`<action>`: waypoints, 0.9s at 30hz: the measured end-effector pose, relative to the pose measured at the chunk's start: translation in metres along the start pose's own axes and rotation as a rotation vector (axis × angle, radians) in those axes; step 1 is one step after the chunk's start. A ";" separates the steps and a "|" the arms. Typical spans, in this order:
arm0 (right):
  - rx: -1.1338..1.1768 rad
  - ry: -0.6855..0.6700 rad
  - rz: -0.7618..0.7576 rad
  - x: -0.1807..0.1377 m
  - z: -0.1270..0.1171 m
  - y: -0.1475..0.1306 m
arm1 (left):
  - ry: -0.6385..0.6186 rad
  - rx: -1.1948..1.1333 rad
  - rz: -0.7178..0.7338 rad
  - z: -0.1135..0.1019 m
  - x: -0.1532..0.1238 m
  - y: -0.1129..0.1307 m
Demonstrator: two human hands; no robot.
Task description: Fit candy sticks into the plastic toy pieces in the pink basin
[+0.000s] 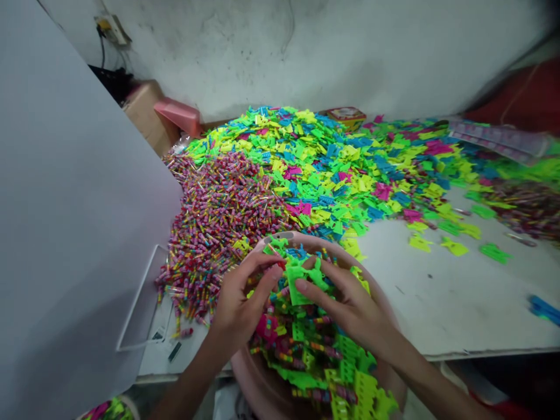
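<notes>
Above a pink basin (380, 297), both hands are close together. My right hand (350, 297) pinches a flat bright-green plastic piece (297, 284) with a cut-out, animal-like outline, its thumb lying on the face. At the piece's left edge, the closed thumb and forefinger of my left hand (245, 294) hold a small stick with a red end (280, 265); most of it is hidden by the fingers. Below them the basin contains mixed green, yellow, blue and pink plastic pieces (347, 359) and striped multicoloured sticks (324, 350).
A heap of striped sticks (219, 204) covers the left of the white table (420, 303). Behind it spreads a large pile of coloured plastic pieces (315, 157). A pale panel (87, 204) stands at the left. A blue piece (545, 309) lies near the right edge.
</notes>
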State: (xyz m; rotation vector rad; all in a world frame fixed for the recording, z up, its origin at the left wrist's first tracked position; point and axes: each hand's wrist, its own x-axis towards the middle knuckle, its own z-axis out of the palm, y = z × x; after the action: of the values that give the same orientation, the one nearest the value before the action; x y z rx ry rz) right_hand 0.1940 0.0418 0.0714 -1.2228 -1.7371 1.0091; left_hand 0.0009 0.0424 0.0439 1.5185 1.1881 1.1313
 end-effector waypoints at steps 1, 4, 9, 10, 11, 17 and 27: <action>-0.027 -0.007 -0.018 0.000 -0.001 0.001 | -0.001 0.012 0.005 -0.001 0.000 0.000; -0.096 -0.046 -0.064 0.001 -0.003 0.001 | 0.021 0.031 0.025 -0.003 0.000 0.003; -0.145 -0.088 -0.086 0.001 -0.004 0.002 | -0.028 0.126 0.052 -0.006 0.001 0.006; -0.140 -0.095 -0.085 0.000 -0.003 0.002 | -0.033 0.164 0.076 -0.007 0.001 0.006; -0.129 -0.102 -0.080 0.000 -0.002 0.003 | -0.033 0.207 0.111 -0.007 0.001 0.005; 0.041 -0.097 0.046 -0.004 0.010 0.007 | -0.012 0.396 0.404 -0.011 -0.002 -0.003; 0.170 -0.042 0.236 -0.003 0.025 0.026 | -0.017 1.098 0.592 -0.006 -0.007 0.002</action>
State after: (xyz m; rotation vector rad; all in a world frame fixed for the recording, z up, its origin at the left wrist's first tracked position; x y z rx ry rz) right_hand 0.1812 0.0402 0.0377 -1.3245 -1.5271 1.3011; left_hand -0.0060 0.0357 0.0457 2.8398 1.4885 0.7959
